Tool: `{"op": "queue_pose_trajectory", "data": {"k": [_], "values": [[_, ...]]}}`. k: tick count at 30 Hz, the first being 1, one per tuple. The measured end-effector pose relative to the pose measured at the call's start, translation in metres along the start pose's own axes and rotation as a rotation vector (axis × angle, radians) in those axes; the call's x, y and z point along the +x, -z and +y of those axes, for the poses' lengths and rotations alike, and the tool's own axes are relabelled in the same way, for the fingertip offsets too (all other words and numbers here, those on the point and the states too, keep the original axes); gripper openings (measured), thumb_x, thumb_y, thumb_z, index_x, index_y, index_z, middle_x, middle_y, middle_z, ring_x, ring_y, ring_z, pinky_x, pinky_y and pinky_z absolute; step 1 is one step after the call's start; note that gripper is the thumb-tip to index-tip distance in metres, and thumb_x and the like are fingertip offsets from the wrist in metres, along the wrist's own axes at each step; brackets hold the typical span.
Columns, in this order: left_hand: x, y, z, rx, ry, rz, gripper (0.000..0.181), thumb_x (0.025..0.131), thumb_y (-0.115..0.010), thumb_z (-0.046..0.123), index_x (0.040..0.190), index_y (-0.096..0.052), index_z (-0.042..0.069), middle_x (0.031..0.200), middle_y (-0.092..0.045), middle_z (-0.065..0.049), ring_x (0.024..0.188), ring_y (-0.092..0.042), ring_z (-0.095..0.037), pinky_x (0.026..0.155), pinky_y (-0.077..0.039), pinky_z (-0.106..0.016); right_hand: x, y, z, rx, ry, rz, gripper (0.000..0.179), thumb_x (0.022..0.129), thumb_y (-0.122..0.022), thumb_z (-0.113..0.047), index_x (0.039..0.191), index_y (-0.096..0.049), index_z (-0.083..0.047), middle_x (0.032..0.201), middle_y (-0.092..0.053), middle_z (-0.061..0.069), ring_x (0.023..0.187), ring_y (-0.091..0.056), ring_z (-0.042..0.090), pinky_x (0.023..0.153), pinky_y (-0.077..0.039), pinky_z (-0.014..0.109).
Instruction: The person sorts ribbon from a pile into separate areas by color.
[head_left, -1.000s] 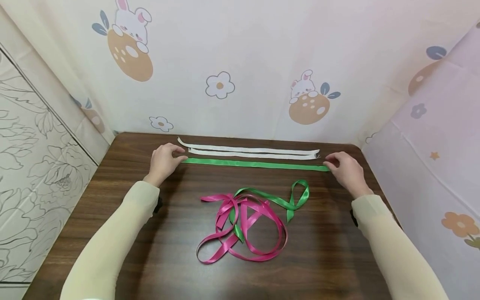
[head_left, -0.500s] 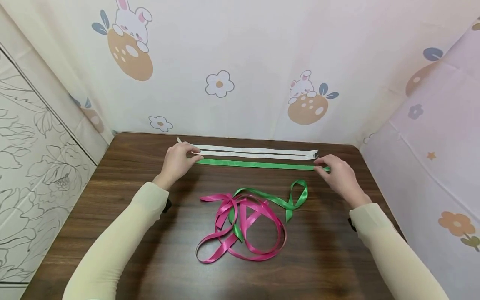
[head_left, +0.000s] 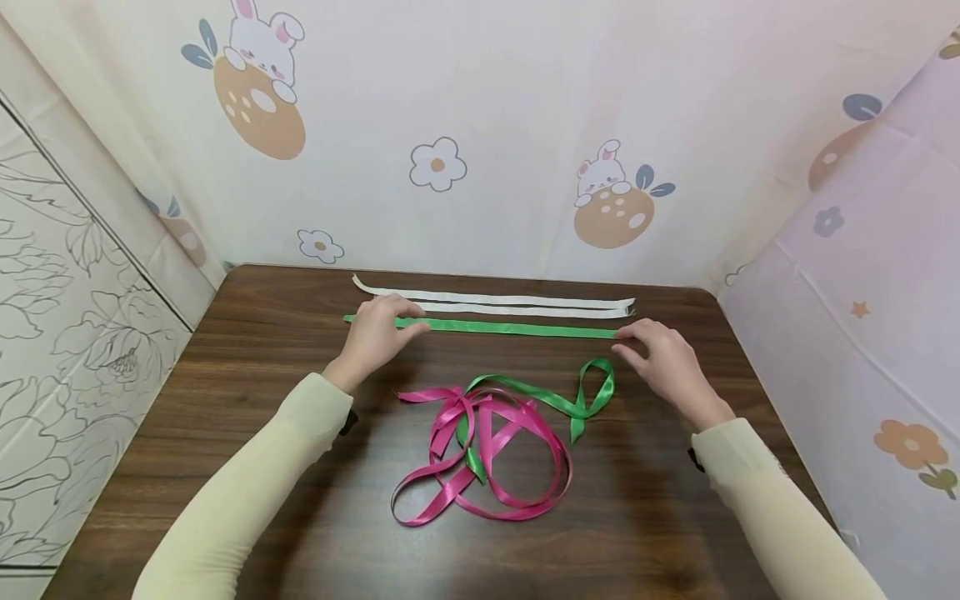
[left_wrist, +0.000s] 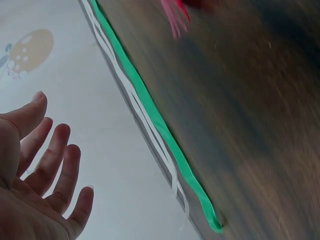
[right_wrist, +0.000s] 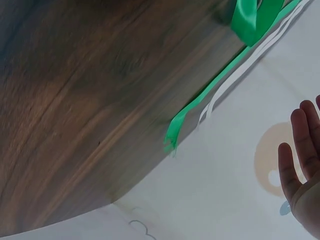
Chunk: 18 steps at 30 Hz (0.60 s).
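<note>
A green ribbon [head_left: 510, 327] lies straight along the back of the brown table, just in front of two white ribbons [head_left: 495, 300]. My left hand [head_left: 375, 337] hovers over its left part, thumb and fingers apart; the ribbon's left tip shows beyond the hand. In the left wrist view the fingers [left_wrist: 66, 172] are loosely bent with nothing between them. My right hand [head_left: 660, 354] is at the green ribbon's right end, overlapping it in the head view. The right wrist view shows that hand's relaxed fingers [right_wrist: 302, 135] holding nothing, while the frayed green end [right_wrist: 172, 135] lies flat.
A loose tangle of pink ribbon [head_left: 558, 467] lies mid-table, with a second green ribbon [head_left: 540, 396] looped through it and stretching right. Behind the table [head_left: 330, 533] hangs a printed curtain [head_left: 510, 100]; another printed cloth [head_left: 817, 283] hangs at the right.
Both hands have come inward along the green ribbon and off its ends, the left moving right and the right moving left. The ribbon's left tip now shows; the ribbons stay in place.
</note>
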<state>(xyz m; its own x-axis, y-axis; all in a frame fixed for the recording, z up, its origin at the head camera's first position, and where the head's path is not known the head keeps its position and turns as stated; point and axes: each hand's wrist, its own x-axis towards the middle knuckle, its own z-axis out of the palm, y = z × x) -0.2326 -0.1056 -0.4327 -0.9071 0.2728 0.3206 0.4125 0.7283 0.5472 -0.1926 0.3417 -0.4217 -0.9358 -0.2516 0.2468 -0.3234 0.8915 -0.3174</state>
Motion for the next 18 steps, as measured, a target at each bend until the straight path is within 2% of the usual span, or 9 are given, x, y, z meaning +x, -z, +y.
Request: {"op": "queue_pose_trajectory", "data": {"k": [7, 10, 15, 18], "values": [[-0.004, -0.013, 0.012, -0.007, -0.044, -0.019, 0.025, 0.088, -0.083, 0.028, 0.105, -0.081, 0.010, 0.102, -0.080, -0.007, 0.098, -0.073, -0.029, 0.092, -0.055, -0.046, -0.004, -0.009, -0.010, 0.012, 0.049, 0.018, 0.017, 0.093, -0.077, -0.015, 0.108, -0.076, -0.008, 0.105, -0.074, 0.009, 0.092, -0.068, 0.030, 0.079, -0.055, 0.052], [-0.005, -0.020, 0.018, -0.008, -0.060, -0.039, 0.023, 0.088, -0.083, 0.027, 0.104, -0.081, 0.010, 0.101, -0.079, -0.006, 0.095, -0.073, -0.025, 0.088, -0.056, -0.044, -0.006, -0.013, -0.014, 0.021, 0.050, 0.016, 0.017, 0.092, -0.078, -0.014, 0.108, -0.076, -0.009, 0.104, -0.074, 0.008, 0.093, -0.068, 0.029, 0.082, -0.054, 0.053], [-0.006, -0.032, 0.026, -0.021, -0.056, -0.100, 0.022, 0.090, -0.081, 0.026, 0.106, -0.080, 0.010, 0.102, -0.078, -0.005, 0.095, -0.071, -0.024, 0.092, -0.054, -0.045, -0.009, -0.020, -0.021, 0.027, 0.067, 0.012, 0.019, 0.091, -0.079, -0.014, 0.109, -0.076, -0.009, 0.106, -0.074, 0.008, 0.096, -0.068, 0.028, 0.085, -0.053, 0.053], [-0.006, -0.038, 0.031, -0.019, -0.059, -0.132, 0.023, 0.091, -0.080, 0.027, 0.108, -0.080, 0.010, 0.103, -0.078, -0.005, 0.097, -0.070, -0.023, 0.094, -0.052, -0.047, -0.010, -0.025, -0.025, 0.030, 0.087, 0.005, 0.021, 0.091, -0.079, -0.014, 0.110, -0.076, -0.008, 0.106, -0.075, 0.009, 0.094, -0.068, 0.029, 0.081, -0.055, 0.050]]}}
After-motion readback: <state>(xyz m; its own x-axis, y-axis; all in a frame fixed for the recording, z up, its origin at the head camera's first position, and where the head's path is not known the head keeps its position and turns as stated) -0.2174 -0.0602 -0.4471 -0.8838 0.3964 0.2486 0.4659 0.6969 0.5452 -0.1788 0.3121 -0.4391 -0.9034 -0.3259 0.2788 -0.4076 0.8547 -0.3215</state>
